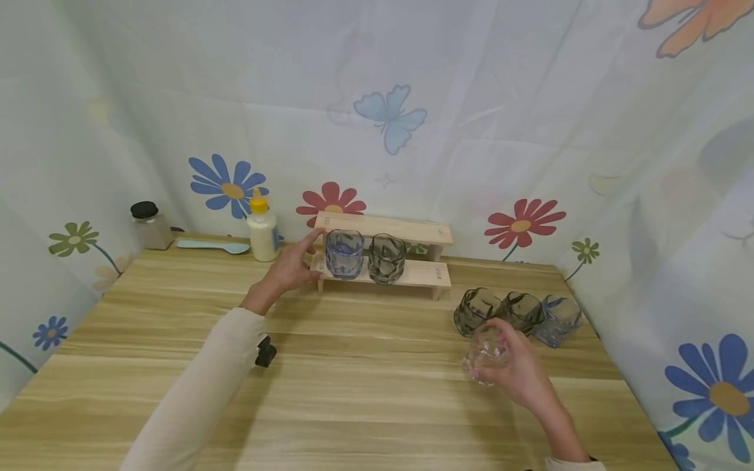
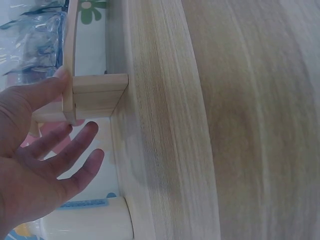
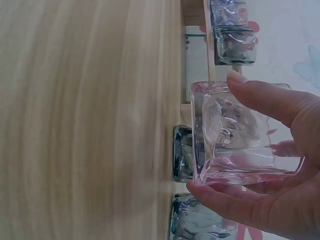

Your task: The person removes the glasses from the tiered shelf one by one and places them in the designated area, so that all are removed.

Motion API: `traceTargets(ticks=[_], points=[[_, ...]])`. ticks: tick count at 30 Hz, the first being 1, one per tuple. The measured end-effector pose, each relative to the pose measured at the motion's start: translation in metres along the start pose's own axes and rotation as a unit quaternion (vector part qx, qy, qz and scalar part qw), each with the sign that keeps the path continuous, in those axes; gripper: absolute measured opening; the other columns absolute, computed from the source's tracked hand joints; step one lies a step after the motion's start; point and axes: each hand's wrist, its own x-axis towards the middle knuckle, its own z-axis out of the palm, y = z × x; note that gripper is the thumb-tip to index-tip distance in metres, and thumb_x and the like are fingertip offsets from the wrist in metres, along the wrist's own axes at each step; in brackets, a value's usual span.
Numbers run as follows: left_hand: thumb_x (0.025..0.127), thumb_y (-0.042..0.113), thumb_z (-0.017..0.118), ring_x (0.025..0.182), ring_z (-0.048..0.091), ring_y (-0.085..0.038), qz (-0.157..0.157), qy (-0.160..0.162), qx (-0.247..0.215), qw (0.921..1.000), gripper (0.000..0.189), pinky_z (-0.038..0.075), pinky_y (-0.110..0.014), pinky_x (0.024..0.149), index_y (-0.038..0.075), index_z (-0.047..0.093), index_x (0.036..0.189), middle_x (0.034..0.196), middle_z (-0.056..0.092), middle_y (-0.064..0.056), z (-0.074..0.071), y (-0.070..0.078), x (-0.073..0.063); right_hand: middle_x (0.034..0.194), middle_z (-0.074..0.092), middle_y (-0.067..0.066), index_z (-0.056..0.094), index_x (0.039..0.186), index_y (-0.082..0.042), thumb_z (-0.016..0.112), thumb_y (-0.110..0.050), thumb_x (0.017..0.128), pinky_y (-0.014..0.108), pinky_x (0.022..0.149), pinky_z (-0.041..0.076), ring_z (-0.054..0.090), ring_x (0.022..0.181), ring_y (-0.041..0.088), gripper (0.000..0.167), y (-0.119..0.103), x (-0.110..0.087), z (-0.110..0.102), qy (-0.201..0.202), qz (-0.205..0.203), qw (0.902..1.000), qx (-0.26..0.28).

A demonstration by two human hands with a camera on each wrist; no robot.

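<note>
At the left end of a small two-tier wooden rack [image 1: 383, 227], my left hand [image 1: 288, 267] grips the boards. Its thumb presses the lower board [image 2: 69, 95], while the other visible fingers spread loosely beside it. A bluish glass [image 1: 344, 255] and a grey glass [image 1: 386, 260] stand side by side on the lower tier. My right hand [image 1: 521, 369] holds a clear, pink-tinted faceted glass [image 3: 240, 135] between thumb and fingers, raised off the table. Just behind it are two grey glasses [image 1: 471, 313] and a bluish glass [image 1: 561, 320] in a row.
A white bottle with a yellow cap [image 1: 263, 234] stands left of the rack. Farther left lie a pale blue spoon [image 1: 213, 246] and a jar with a black lid [image 1: 151, 227]. A flower-patterned curtain [image 1: 412, 163] hangs behind the wooden table [image 1: 353, 392].
</note>
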Motion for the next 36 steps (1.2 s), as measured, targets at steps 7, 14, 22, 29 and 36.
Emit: traceTargets(ticks=[7,14,22,29,36], points=[[0.082,0.011,0.082,0.091,0.068,-0.037,-0.005,-0.003,0.001,1.0000,0.099,0.056,-0.049,0.082,0.025,0.020,0.159,0.136,0.053,-0.028,0.000,0.000,0.000,0.114,0.062,0.021,0.050,0.137,-0.006,0.096,-0.018,0.059,0.050,0.079,0.054,0.061,0.100,0.036,0.092,0.004,0.000,0.007,-0.020,0.015,0.9997,0.003],[0.082,0.011,0.081,0.094,0.068,-0.038,-0.010,-0.005,-0.002,0.9999,0.100,0.056,-0.049,0.084,0.027,0.020,0.160,0.138,0.053,-0.027,0.001,0.001,0.000,0.112,0.062,0.022,0.049,0.137,-0.003,0.096,-0.014,0.059,0.054,0.083,0.054,0.060,0.100,0.037,0.092,0.008,0.001,0.014,-0.028,0.022,0.9994,0.004],[0.083,0.011,0.081,0.095,0.067,-0.038,-0.011,-0.007,-0.001,0.9999,0.100,0.055,-0.049,0.083,0.026,0.019,0.160,0.138,0.052,-0.028,-0.001,0.002,-0.001,0.112,0.061,0.021,0.048,0.136,-0.004,0.096,-0.015,0.058,0.054,0.083,0.053,0.059,0.100,0.037,0.092,0.008,0.001,0.016,-0.021,0.023,0.9995,0.000],[0.083,0.010,0.080,0.096,0.068,-0.039,-0.009,-0.007,-0.003,0.9999,0.100,0.055,-0.050,0.085,0.024,0.018,0.160,0.138,0.052,-0.030,-0.001,0.002,-0.001,0.113,0.059,0.022,0.046,0.137,-0.005,0.096,-0.017,0.058,0.052,0.083,0.052,0.058,0.102,0.036,0.094,0.007,-0.001,0.016,-0.024,0.029,0.9993,0.000],[0.083,0.010,0.081,0.096,0.067,-0.040,-0.010,-0.005,0.000,0.9999,0.099,0.055,-0.051,0.086,0.024,0.019,0.160,0.138,0.053,-0.030,-0.001,0.002,-0.001,0.120,0.054,0.027,0.037,0.147,-0.009,0.096,-0.026,0.060,0.055,0.082,0.053,0.056,0.107,0.041,0.107,0.008,-0.002,0.014,-0.036,0.024,0.9991,-0.001]])
